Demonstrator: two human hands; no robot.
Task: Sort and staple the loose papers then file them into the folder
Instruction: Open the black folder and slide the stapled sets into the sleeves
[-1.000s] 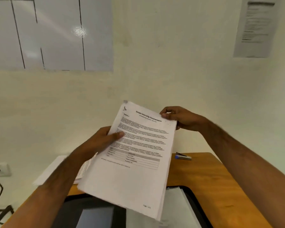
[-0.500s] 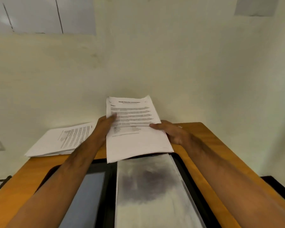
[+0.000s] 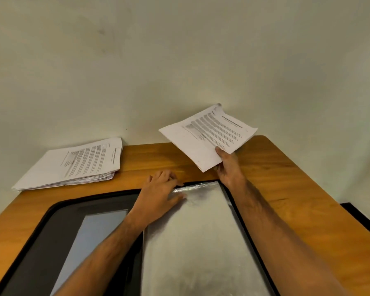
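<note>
Above the far edge of the folder (image 3: 201,242), a stapled set of printed papers (image 3: 207,135) is held off the table (image 3: 286,178) by the right hand (image 3: 228,167), its grip closed on the sheets' near corner with the thumb on top and the fingers underneath. The set tilts up toward the wall (image 3: 179,60), its far corner curled.

The folder itself is black, lying open and flat on the table, with a clear plastic sleeve (image 3: 197,231) covering its right half and a pale panel on its left half. The left hand (image 3: 160,193) rests at the sleeve's top left corner, fingers loosely curled and touching the crinkled upper edge of the plastic; whether that grip pinches the plastic or only presses on it I cannot tell.

Left of the folder's far edge, well apart from both hands, a thick stack of printed papers (image 3: 77,163) lies flat on the table against the wall, its sheets slightly fanned at the near edge.
</note>
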